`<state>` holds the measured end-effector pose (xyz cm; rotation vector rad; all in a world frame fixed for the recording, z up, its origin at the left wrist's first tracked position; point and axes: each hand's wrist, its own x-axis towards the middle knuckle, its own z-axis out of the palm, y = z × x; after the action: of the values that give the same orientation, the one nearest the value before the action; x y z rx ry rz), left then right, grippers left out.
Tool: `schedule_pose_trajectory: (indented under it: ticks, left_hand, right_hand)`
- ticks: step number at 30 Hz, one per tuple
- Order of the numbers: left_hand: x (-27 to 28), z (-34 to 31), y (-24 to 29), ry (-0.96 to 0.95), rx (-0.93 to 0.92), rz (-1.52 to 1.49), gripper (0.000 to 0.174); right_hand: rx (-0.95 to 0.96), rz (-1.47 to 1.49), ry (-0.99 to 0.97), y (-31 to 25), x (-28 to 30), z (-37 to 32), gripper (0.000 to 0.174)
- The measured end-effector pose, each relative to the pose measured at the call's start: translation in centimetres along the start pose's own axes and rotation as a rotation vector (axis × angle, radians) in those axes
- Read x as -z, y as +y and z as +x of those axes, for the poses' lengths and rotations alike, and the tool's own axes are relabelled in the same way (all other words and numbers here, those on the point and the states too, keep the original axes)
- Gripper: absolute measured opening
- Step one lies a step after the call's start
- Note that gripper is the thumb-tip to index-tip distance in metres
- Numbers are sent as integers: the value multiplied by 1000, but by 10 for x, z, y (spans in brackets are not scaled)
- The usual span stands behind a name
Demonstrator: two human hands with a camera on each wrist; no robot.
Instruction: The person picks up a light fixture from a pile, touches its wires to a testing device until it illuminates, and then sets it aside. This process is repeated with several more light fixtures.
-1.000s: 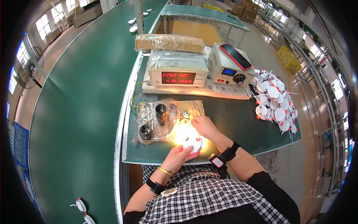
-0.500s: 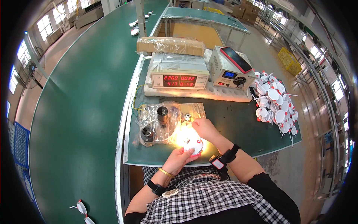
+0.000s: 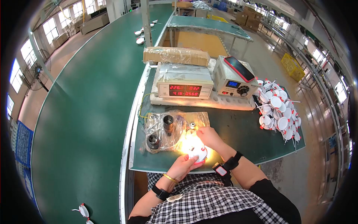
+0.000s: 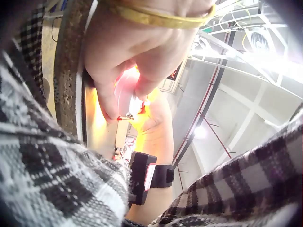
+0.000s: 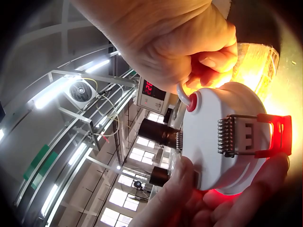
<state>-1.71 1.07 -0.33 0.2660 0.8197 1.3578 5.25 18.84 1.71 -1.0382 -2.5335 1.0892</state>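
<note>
A lit white recessed downlight [image 3: 198,153] glows brightly over the near edge of the bench. My left hand [image 3: 180,167] holds it by the rim, thumb on its back and fingers beneath. In the right wrist view, the downlight's housing [image 5: 203,137] carries a coiled spring clip [image 5: 228,137] with a red end. A white cable [image 5: 182,94] leaves the housing through a red grommet, and my right hand [image 5: 175,52] grips it with curled fingers. Glare and my fingers hide the cable's far end. Beside the hands lies a plastic-wrapped board [image 3: 179,123] bearing two black cylindrical sockets [image 3: 168,121].
A meter with red digits [image 3: 185,90] and a power supply [image 3: 235,84] with a phone [image 3: 239,69] on top stand behind, on white foam [image 3: 186,102]. A heap of white downlights [image 3: 278,108] lies at the right. The long green belt [image 3: 82,123] runs along the left.
The head view has tilted, so the bench appears lower. The meter's upper right reading went from 0.0 to about 0.032. Both hands keep their hold and the downlight stays lit.
</note>
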Motion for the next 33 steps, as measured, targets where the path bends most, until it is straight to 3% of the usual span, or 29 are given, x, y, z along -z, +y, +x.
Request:
schedule_pose_trajectory:
  ticks: [33]
  left_hand:
    - [5,1,-3,-48,-55,71,39]
  right_hand:
    - [10,18,16,0,0,0,28]
